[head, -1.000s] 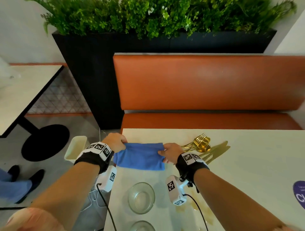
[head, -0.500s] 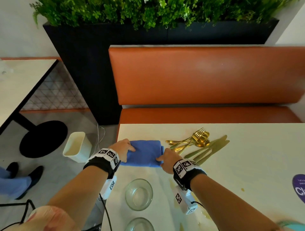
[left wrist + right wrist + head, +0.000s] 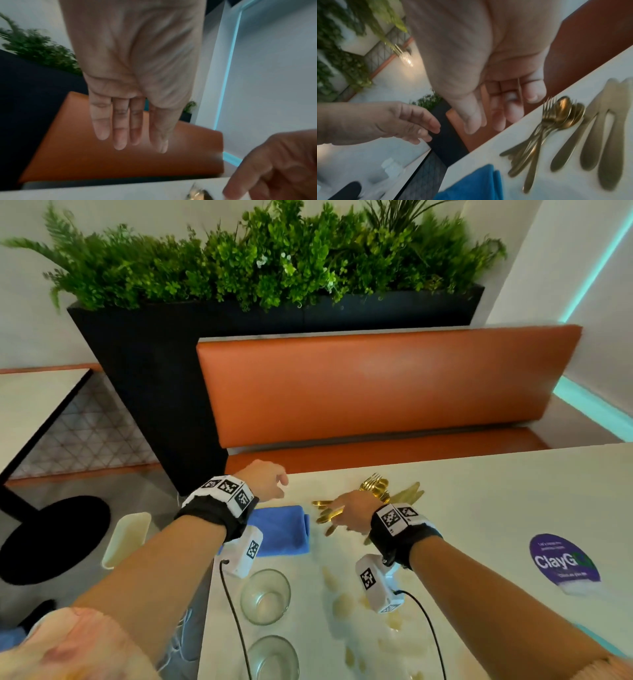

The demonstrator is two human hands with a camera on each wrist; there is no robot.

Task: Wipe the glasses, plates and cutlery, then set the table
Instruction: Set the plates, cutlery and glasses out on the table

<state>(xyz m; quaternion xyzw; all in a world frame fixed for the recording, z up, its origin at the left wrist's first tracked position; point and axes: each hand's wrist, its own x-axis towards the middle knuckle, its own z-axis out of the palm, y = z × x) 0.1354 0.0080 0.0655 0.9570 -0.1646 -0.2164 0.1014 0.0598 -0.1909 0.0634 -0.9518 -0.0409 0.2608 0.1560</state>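
Observation:
A folded blue cloth [image 3: 282, 530] [image 3: 471, 185] lies on the white table [image 3: 479, 508] near its far left corner, and neither hand touches it. My left hand [image 3: 265, 481] [image 3: 130, 121] hovers just beyond the cloth, fingers straight and empty. Gold cutlery [image 3: 376, 491] [image 3: 556, 128], forks, spoons and knives, lies in a loose pile right of the cloth. Over the handles of that pile hovers my right hand [image 3: 346, 513] [image 3: 496, 108], fingers relaxed and holding nothing. Two clear glasses [image 3: 265, 595] [image 3: 274, 657] stand near the table's left edge, closer to me.
An orange bench [image 3: 376, 388] and a black planter [image 3: 154, 354] stand behind the table. On the floor at the left is a white bin [image 3: 126, 539], beside another table [image 3: 34, 405]. A purple sticker [image 3: 563, 563] and yellowish smears [image 3: 342, 601] mark the tabletop.
Both hands have let go of the blue cloth, which now lies folded on the table. The left hand lifted toward the far edge; the right moved over the cutlery.

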